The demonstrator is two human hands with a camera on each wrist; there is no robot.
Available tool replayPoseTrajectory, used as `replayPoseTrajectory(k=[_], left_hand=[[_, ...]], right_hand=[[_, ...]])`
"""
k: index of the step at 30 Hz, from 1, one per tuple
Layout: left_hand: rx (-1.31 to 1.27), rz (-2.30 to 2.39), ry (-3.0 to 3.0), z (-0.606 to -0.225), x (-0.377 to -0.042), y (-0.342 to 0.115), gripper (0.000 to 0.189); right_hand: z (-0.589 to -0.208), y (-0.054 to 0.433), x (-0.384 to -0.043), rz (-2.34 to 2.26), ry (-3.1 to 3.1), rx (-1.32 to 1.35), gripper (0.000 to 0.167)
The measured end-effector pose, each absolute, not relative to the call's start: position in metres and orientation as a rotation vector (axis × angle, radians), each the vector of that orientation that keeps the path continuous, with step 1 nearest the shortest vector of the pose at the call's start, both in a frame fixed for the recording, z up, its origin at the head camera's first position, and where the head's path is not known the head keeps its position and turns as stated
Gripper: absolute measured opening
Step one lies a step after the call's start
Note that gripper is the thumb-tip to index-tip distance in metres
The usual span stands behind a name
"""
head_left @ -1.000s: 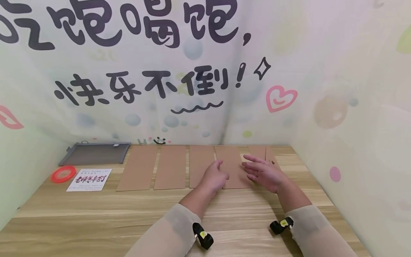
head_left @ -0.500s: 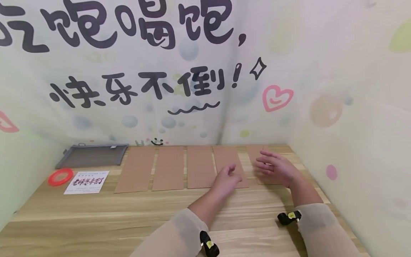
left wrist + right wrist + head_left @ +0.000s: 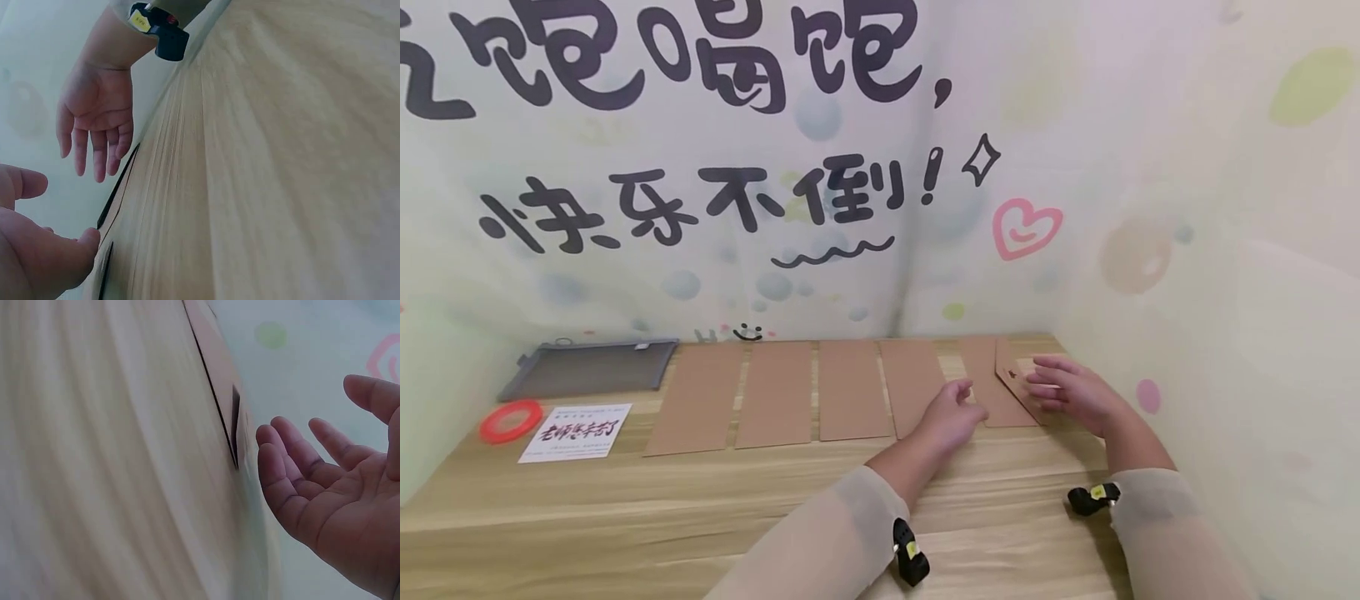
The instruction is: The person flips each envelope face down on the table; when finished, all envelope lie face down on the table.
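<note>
Several brown cardboard-like sheets lie in a row along the back of the table. The rightmost sheet (image 3: 981, 383) has a slanted, partly lifted piece (image 3: 1017, 385) with a small dark mark. My right hand (image 3: 1078, 398) hovers beside that piece with relaxed fingers and nothing in its grasp; in the right wrist view the hand (image 3: 350, 500) appears apart from the sheet. My left hand (image 3: 951, 417) is over the gap between the fourth sheet (image 3: 913, 383) and the rightmost one, fingers loosely bent and holding nothing. Whether its fingertips touch a sheet is unclear.
To the left are a grey mesh zip pouch (image 3: 591, 367), an orange-red ring (image 3: 511, 421) and a white printed card (image 3: 576, 432). A printed cloth backdrop (image 3: 820, 208) stands behind the wood-patterned table (image 3: 647, 517), with pale walls at both sides.
Both hands have moved right along the row, the left from the third and fourth sheets toward the fifth. The right hand has uncovered the rightmost sheet's slanted piece. The head view has turned slightly right.
</note>
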State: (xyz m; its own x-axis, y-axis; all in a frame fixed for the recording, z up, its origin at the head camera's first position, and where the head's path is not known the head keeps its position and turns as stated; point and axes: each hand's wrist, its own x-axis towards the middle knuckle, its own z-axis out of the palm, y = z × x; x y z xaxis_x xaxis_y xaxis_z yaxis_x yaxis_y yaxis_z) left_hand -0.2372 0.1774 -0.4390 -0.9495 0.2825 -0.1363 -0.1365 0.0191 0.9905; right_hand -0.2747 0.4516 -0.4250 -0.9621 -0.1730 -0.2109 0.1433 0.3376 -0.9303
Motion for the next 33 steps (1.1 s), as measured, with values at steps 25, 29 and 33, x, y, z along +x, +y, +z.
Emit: replayPoseTrajectory(k=[25,29,33], left_hand=[[0.157,1.958,1.917,-0.437,-0.233,0.192,0.063],[0.186,1.957,1.914,-0.437,-0.233,0.191,0.063],[0.227,1.956,1.913,-0.435,-0.233,0.189,0.062]], right_hand=[[-0.422,0.466,-0.256,-2.004,2.056,-0.089,0.044],[-0.419,0.459,-0.256,-2.026,2.036,-0.158,0.044],[-0.416,0.447,-0.256,-2.009,2.062,-0.198,0.048]])
